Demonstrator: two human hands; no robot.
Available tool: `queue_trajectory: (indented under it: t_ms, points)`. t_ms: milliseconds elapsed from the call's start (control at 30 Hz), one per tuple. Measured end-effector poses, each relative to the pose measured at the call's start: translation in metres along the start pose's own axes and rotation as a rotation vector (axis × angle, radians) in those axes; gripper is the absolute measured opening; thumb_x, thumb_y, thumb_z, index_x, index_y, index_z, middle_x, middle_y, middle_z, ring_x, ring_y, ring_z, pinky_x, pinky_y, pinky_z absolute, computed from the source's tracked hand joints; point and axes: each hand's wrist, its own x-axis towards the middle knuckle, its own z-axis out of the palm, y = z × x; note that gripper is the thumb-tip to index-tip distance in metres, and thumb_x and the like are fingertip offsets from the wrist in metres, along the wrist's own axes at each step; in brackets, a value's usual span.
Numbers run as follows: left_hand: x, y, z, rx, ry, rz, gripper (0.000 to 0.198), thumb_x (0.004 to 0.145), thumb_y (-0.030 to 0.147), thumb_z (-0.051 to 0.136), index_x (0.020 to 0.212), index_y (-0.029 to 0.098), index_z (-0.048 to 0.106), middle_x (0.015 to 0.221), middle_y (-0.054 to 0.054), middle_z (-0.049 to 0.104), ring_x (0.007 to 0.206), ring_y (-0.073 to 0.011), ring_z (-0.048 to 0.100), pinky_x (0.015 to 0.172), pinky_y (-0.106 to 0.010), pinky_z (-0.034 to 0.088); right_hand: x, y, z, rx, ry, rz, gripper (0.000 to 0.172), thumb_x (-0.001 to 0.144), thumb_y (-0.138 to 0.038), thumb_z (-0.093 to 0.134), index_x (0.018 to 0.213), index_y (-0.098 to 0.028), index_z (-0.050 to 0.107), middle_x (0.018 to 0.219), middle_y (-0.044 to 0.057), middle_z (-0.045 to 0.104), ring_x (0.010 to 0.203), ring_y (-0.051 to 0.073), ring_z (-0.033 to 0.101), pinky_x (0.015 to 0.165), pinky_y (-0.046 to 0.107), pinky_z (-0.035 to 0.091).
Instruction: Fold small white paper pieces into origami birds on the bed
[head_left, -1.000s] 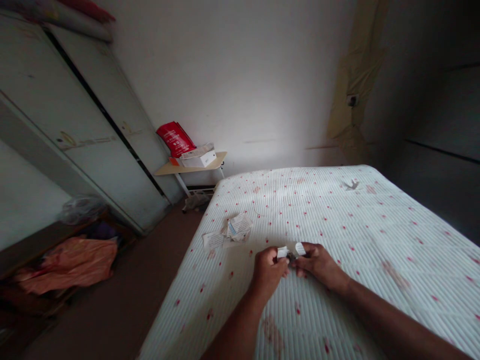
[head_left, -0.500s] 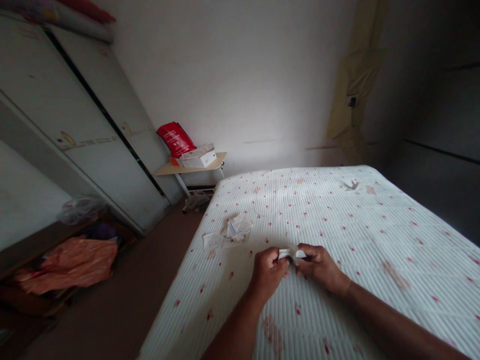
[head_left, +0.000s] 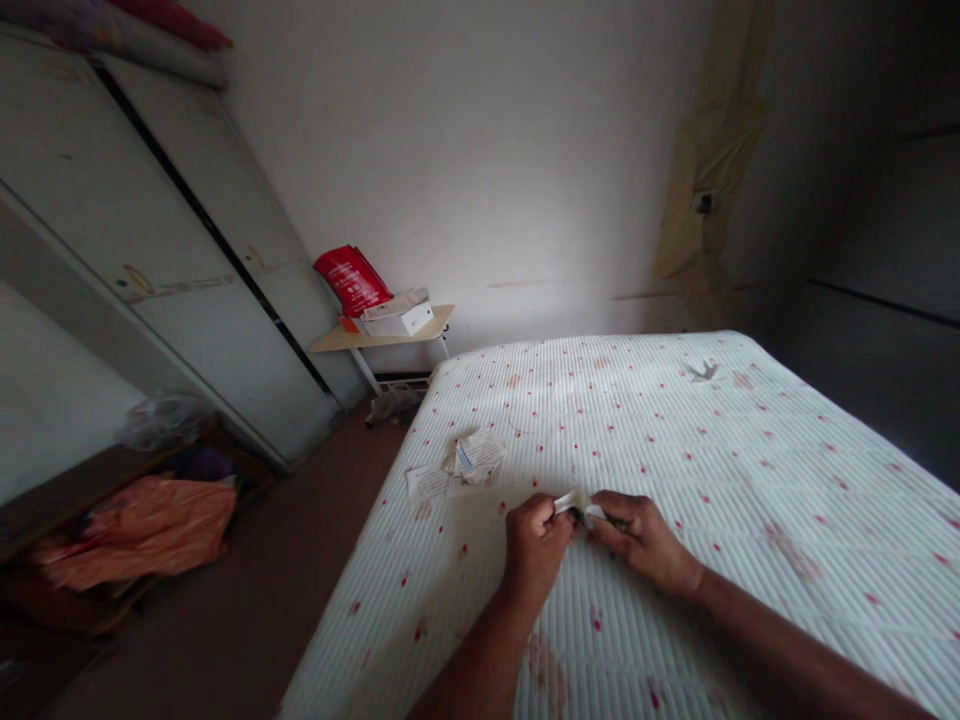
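A small folded piece of paper [head_left: 576, 501] is stretched between my two hands, just above the white quilted bed cover [head_left: 637, 620] with red dots. My left hand [head_left: 537, 540] pinches its left end between thumb and fingers. Its right end is gripped by my right hand [head_left: 643, 540], whose fingertips nearly meet those of the left. Under the paper's middle there is a dark area too small to make out. Printed paper pieces [head_left: 478, 455] lie on the cover to the left, beyond my left hand.
A folded paper shape [head_left: 703, 371] rests near the bed's far right. Past the far left corner, a small table [head_left: 337, 340] holds a red bag [head_left: 352, 280] and a white box [head_left: 401, 318]. Orange cloth [head_left: 142, 530] lies on a low shelf at left, near a wardrobe [head_left: 195, 240].
The paper between my hands has tilted and changed shape, its middle now raised. My fingers have shifted slightly around it, and the right fingertips have moved a little to the left.
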Motion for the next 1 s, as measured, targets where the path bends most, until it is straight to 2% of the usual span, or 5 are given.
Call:
queue_trajectory:
  t_ms: [167, 400, 567, 800, 1000]
  points:
    - [0.002, -0.001, -0.003, -0.051, -0.013, -0.009, 0.017, 0.073, 0.018, 0.048, 0.059, 0.014, 0.056, 0.055, 0.002, 0.056, 0.055, -0.0111, 0.055, 0.051, -0.018, 0.040, -0.001, -0.002, -0.002, -0.112, 0.045, -0.053, 0.034, 0.090, -0.037, 0.040, 0.074, -0.018, 0.063, 0.067, 0.003, 0.057, 0.062, 0.014, 0.053, 0.059, 0.023, 0.041]
    - [0.005, 0.001, -0.007, -0.006, 0.044, -0.018, 0.023, 0.076, 0.024, 0.047, 0.058, 0.015, 0.056, 0.054, 0.001, 0.057, 0.054, -0.0111, 0.055, 0.053, -0.019, 0.040, -0.003, 0.011, -0.001, -0.127, 0.093, -0.136, 0.029, 0.090, -0.033, 0.040, 0.101, -0.022, 0.064, 0.089, 0.008, 0.065, 0.084, 0.019, 0.060, 0.073, 0.028, 0.046]
    - [0.005, 0.005, -0.004, 0.034, 0.038, -0.001, 0.017, 0.072, 0.017, 0.047, 0.057, 0.015, 0.055, 0.050, 0.001, 0.056, 0.050, -0.0104, 0.053, 0.050, -0.018, 0.038, -0.001, 0.016, 0.004, -0.123, 0.103, -0.142, 0.028, 0.089, -0.033, 0.042, 0.098, -0.022, 0.066, 0.085, 0.008, 0.066, 0.076, 0.017, 0.061, 0.069, 0.025, 0.047]
    - [0.005, 0.009, -0.006, 0.241, 0.039, 0.177, 0.020, 0.070, 0.008, 0.046, 0.061, 0.016, 0.062, 0.060, -0.001, 0.060, 0.062, -0.0121, 0.055, 0.059, -0.019, 0.039, 0.000, 0.010, 0.004, -0.116, 0.121, -0.117, 0.027, 0.088, -0.032, 0.044, 0.094, -0.022, 0.068, 0.081, 0.006, 0.067, 0.073, 0.016, 0.062, 0.066, 0.024, 0.048]
    - [0.003, 0.011, -0.004, 0.270, 0.024, 0.253, 0.028, 0.072, 0.004, 0.041, 0.075, 0.017, 0.066, 0.074, -0.004, 0.064, 0.071, -0.0138, 0.057, 0.067, -0.022, 0.041, 0.001, 0.010, 0.005, -0.150, 0.154, -0.111, 0.025, 0.086, -0.032, 0.046, 0.094, -0.022, 0.068, 0.081, 0.006, 0.068, 0.073, 0.017, 0.063, 0.066, 0.025, 0.048]
